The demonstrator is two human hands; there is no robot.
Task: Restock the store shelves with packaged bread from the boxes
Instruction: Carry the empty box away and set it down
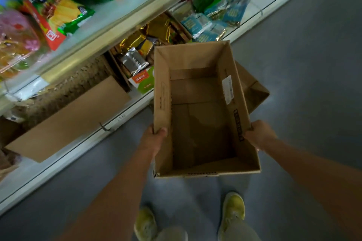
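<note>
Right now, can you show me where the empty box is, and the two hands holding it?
cardboard box (201, 123): head view, on its bare inside floor.
left hand (154, 139): head view, on its back, gripping the box's left wall.
right hand (258, 135): head view, on its back, gripping the right wall.

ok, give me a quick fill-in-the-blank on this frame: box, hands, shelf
1. The cardboard box held by both hands has ____ inside it.
2. The left hand and the right hand each grip one long ____ of the box.
3. The box is held above the grey ____, beside the shelf.
4. The shoes below the box are ____ in colour.

Missing words: nothing; side; floor; yellow
</note>
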